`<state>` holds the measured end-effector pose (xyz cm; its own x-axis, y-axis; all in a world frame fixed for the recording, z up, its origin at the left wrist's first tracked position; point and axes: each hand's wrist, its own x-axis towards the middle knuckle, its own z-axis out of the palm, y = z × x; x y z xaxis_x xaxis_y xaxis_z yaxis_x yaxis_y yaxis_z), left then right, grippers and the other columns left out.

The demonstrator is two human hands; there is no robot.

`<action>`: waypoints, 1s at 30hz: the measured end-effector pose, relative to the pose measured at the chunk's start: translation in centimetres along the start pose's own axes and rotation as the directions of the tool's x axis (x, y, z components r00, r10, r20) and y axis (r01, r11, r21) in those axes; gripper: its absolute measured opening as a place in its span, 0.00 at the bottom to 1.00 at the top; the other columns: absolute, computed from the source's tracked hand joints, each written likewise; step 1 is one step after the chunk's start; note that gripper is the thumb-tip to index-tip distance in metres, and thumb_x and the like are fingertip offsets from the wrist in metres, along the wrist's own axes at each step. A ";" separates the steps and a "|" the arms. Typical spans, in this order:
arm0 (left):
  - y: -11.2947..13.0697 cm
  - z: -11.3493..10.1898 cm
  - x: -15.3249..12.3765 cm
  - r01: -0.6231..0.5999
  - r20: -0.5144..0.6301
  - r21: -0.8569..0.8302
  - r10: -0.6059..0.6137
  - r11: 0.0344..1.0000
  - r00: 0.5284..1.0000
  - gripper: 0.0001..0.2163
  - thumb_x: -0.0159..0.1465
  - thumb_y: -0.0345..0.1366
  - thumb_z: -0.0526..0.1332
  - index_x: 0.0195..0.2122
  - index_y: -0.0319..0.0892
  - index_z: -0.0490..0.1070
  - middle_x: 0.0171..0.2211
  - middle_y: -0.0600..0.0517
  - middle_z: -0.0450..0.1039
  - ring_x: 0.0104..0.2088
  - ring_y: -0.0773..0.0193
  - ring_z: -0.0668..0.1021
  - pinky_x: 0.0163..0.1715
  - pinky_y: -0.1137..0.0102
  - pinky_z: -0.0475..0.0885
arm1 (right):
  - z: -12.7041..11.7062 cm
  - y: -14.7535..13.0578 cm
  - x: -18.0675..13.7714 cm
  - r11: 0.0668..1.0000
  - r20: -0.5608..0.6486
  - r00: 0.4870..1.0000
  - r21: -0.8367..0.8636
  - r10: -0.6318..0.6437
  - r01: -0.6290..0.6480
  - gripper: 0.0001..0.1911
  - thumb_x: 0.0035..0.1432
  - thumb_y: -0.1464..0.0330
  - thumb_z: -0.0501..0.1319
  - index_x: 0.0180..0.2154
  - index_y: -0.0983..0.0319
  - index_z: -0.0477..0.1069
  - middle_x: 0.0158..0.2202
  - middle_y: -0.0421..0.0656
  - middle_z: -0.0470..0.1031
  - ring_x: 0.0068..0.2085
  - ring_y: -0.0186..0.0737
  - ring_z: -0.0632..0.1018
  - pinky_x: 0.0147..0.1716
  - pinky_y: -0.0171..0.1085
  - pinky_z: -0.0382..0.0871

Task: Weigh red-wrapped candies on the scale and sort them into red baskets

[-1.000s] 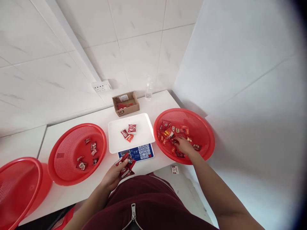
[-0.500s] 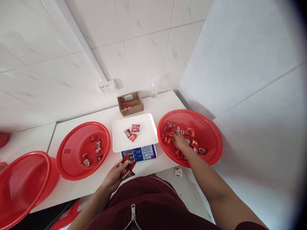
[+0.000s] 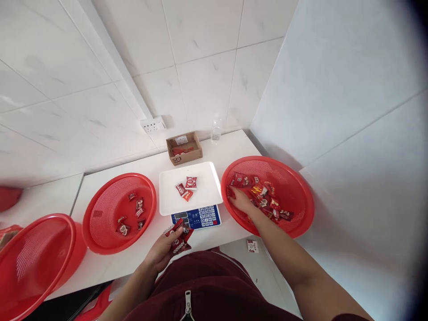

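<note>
My left hand [image 3: 161, 250] is closed around several red snack packets [image 3: 177, 243], held in front of the scale near the table's front edge. Inside the right-hand red basket [image 3: 309, 191], my right hand [image 3: 240, 199] reaches to the left wall, its fingers bunched on a small red snack packet [image 3: 230, 191]; the fingertips are partly hidden. More red and yellow packets [image 3: 262, 191] lie loose beside it. Between my hands stands a digital scale [image 3: 195, 217] with a white tray [image 3: 169, 194]. On that tray rest three small packets [image 3: 190, 183].
Left of the scale, a red basket [image 3: 96, 214] holds several packets, with another red basket [image 3: 63, 249] beyond it. A small cardboard box [image 3: 189, 156] and a clear bottle [image 3: 216, 131] stand by the wall. Someone's hand [image 3: 8, 236] shows at the far left.
My right hand has shifted left within the basket, from the middle of the packets to the basket's left wall. My left hand keeps its packets. The view has tilted slightly.
</note>
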<state>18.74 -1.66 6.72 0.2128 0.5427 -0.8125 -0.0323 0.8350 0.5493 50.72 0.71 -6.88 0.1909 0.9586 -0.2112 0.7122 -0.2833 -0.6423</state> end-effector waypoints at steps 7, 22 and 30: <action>-0.7 -0.6 0.0 -0.012 -0.003 -0.034 0.012 0.999 1.000 0.14 0.53 0.39 0.68 0.38 0.38 0.73 0.30 0.50 0.76 0.25 0.67 0.77 0.34 0.66 0.74 | 0.4 0.4 1.3 0.994 -0.010 0.995 -0.061 0.095 -0.096 0.29 0.55 0.68 0.57 0.59 0.60 0.57 0.54 0.50 0.69 0.53 0.47 0.71 0.50 0.42 0.61; -0.9 -0.9 -0.7 -0.031 -0.002 -0.044 0.031 0.999 1.000 0.13 0.53 0.39 0.67 0.37 0.37 0.73 0.29 0.49 0.76 0.24 0.67 0.75 0.33 0.66 0.73 | -2.2 0.4 0.7 0.956 -0.077 0.953 0.013 0.293 -0.293 0.16 0.53 0.63 0.57 0.41 0.65 0.68 0.35 0.49 0.76 0.36 0.45 0.76 0.35 0.39 0.66; -1.4 -1.4 -0.9 -0.049 0.020 -0.117 0.052 0.992 0.998 0.12 0.53 0.38 0.67 0.36 0.38 0.73 0.31 0.48 0.76 0.26 0.66 0.76 0.29 0.70 0.72 | -3.9 -6.3 -2.0 0.837 -0.142 0.942 0.513 0.305 -0.193 0.27 0.50 0.53 0.59 0.47 0.62 0.67 0.44 0.50 0.74 0.41 0.47 0.76 0.37 0.40 0.69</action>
<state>17.23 -3.21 6.42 0.2301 0.5833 -0.7790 -0.1565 0.8122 0.5620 48.47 0.73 0.48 0.4930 0.8203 -0.2900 0.2126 -0.4367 -0.8741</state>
